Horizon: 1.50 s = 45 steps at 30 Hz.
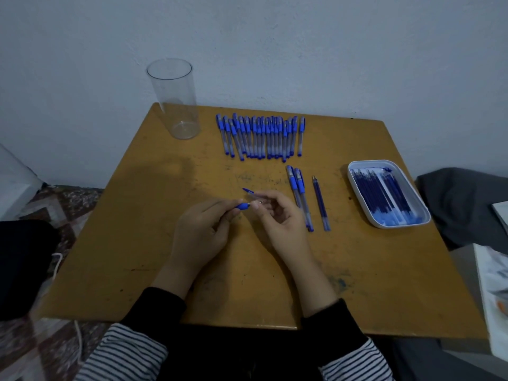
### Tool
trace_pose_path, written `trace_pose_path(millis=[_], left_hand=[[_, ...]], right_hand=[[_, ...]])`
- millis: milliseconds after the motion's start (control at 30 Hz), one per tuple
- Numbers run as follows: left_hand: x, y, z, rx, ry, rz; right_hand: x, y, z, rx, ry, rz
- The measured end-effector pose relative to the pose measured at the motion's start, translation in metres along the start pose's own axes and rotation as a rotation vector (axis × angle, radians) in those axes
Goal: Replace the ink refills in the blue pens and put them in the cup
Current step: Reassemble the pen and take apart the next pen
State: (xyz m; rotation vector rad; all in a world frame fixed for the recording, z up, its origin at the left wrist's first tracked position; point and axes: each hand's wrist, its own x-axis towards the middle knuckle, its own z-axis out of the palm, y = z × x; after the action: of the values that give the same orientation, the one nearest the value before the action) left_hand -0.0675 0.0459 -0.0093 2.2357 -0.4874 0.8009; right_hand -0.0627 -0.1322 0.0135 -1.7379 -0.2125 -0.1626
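Sleeves: nearest to us we see two black cuffs over black-and-white striped sleeves (123, 350), reaching in over the near edge.
Surface: a scuffed yellow-brown wooden surface (137, 243) carries everything below.
Left hand: our left hand (203, 229) lies near the middle, its fingers (220, 209) curled and pinching a short blue grip piece (242, 206) at their tips.
Right hand: our right hand (277, 215) sits just right of the left, palm turned up a little, its fingers bent round a clear pen barrel (257, 198) whose blue end points far-left.
Parts: the blue grip piece is just beside the clear pen barrel; we cannot tell whether they touch.
Loose pens: two blue-capped clear pens (299, 196) lie side by side just right of the right hand, partly behind it.
Refill: one thin dark-blue ink refill (320, 202) lies alone, right of those two pens.
Tray: a white rounded rectangular tray (354, 167) near the right edge holds a heap of dark-blue refills (384, 193).
Row: farther off we see a tight row of blue-capped pens (261, 136), caps toward the wall.
Cup: a tall clear plastic cup (176, 100) stands upright at the far-left corner, well apart from the hands, with no pens in it.
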Motion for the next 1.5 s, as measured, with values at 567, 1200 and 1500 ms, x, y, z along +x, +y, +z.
trace_pose_path(millis=[567, 1200, 1500], left_hand=[[0.0001, 0.0006, -0.0002, 0.022, -0.007, 0.003], [0.0007, 0.0018, -0.0007, 0.019, -0.005, 0.001], [0.001, 0.0011, -0.0008, 0.043, -0.002, -0.011]], right_hand=[[-0.0013, 0.0005, -0.0002, 0.103, -0.052, 0.061], [0.001, 0.003, -0.0023, 0.086, -0.051, 0.094], [0.0022, 0.001, -0.0065, 0.123, 0.096, 0.126]])
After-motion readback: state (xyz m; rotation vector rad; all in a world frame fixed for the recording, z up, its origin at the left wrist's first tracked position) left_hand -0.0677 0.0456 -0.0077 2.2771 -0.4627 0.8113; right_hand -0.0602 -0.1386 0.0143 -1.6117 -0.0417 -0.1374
